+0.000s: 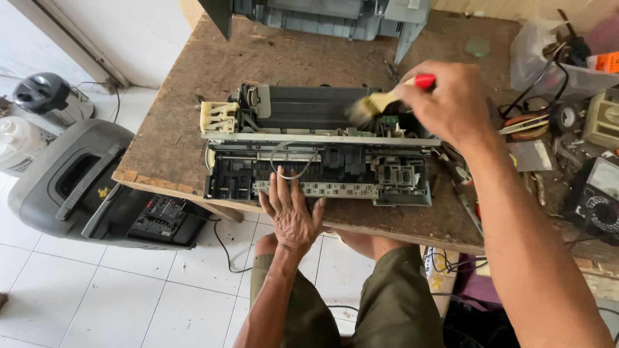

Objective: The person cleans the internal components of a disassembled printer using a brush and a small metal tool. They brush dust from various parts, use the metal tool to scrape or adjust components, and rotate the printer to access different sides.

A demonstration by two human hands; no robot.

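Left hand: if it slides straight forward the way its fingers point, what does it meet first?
Probably the loose grey cable loop just beyond the left hand, inside the opened printer mechanism; depth is unclear.

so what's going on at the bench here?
A person sits at a worn wooden table with an opened printer chassis in front of them, covers off. The right hand holds a small brush with a red-tipped handle, bristles down in the rear of the chassis. The left hand rests flat on its front edge, bracing it. The removed grey housing sits at the back of the table; a multimeter and loose tools lie to the right.
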